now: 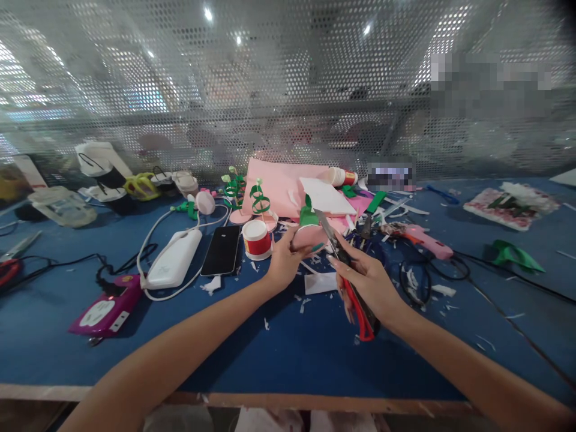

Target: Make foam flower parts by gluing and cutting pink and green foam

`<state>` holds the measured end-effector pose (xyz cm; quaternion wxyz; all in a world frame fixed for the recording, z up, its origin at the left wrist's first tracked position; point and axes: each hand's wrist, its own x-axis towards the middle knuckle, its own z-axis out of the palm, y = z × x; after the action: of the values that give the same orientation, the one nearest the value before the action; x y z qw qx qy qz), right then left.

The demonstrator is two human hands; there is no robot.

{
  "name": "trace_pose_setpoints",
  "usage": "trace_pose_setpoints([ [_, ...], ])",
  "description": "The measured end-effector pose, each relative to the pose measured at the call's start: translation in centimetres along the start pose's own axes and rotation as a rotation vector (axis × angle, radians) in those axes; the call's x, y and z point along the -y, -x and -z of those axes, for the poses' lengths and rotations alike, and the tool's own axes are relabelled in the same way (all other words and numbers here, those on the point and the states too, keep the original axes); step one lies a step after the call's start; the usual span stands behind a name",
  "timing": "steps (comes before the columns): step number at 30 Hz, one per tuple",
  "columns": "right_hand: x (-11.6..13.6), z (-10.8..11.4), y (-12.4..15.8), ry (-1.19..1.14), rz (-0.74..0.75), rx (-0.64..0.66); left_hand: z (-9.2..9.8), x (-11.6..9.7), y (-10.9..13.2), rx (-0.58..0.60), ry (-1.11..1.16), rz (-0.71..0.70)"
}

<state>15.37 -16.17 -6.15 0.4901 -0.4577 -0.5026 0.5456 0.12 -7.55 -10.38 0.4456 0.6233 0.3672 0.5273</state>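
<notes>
My left hand point(284, 259) is closed around a curved pink piece point(310, 236), which looks like paper or a paper-covered cup. Green paper point(308, 213) shows just behind it. In my right hand point(371, 279) is a pair of scissors point(365, 318) with red-and-black handles, their blades pointing up and left beside the pink piece. Whether the blades touch it I cannot tell. A red-and-white paper cup point(257, 240) stands left of my left hand. Below the scissors' blades lies a white paper strip point(320, 283).
A black phone point(220, 251), a white power bank point(174, 259) and a purple power strip point(108, 306) lie at left with cables. A pink glue gun point(423, 239) lies at right. Pink paper sheets point(274, 186) and curled green stems point(260, 199) stand behind. Scraps litter the blue table point(252, 360).
</notes>
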Motion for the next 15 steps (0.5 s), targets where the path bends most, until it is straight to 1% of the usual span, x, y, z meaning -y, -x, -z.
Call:
trace_pose_setpoints([
  [2,0.10,-0.01,0.05,0.007,0.012,-0.003,0.09,-0.07,-0.03,-0.013,-0.055,-0.031],
  [5,0.18,0.00,0.13,0.019,0.002,0.016,0.27,-0.18,-0.03,-0.003,-0.129,-0.072],
  [9,0.16,0.03,0.19,0.033,-0.042,0.057,0.34,-0.35,0.05,-0.001,-0.143,-0.092],
  [15,0.03,0.09,0.27,0.063,-0.033,0.054,0.48,-0.46,0.24,-0.020,-0.208,-0.129],
])
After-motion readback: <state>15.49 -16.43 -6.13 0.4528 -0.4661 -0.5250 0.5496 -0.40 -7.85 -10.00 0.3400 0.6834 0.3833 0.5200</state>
